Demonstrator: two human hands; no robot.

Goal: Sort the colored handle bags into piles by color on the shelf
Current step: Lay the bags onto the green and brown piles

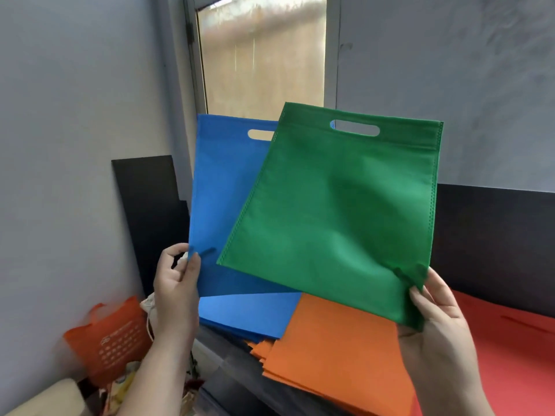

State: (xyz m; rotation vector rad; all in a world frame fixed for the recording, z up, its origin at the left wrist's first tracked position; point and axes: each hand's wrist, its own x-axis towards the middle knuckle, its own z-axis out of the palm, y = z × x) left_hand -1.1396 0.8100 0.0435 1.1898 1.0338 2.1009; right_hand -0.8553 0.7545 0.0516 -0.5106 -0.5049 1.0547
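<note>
A: Holding two bags up at once. Left hand (177, 283) pinches the blue bag (222, 205) at its lower edge, right hand (435, 319) pinches the green bag (336, 223) at its bottom corner. Green overlaps blue in front.

B: Step?

A: Mid-sort, I'd say. Both bags are in the air above the shelf (240, 364); blue pile (249, 316) is right under the blue bag, orange pile (336, 349) beside it, red pile (510, 355) far right.

B: Next move?

A: Probably drop blue on its pile. No green pile visible, so green needs a fresh spot.

B: Obstacles?

A: Piles crowd the shelf. Orange printed bag (111, 340) and clutter sit low left, off the shelf.
</note>
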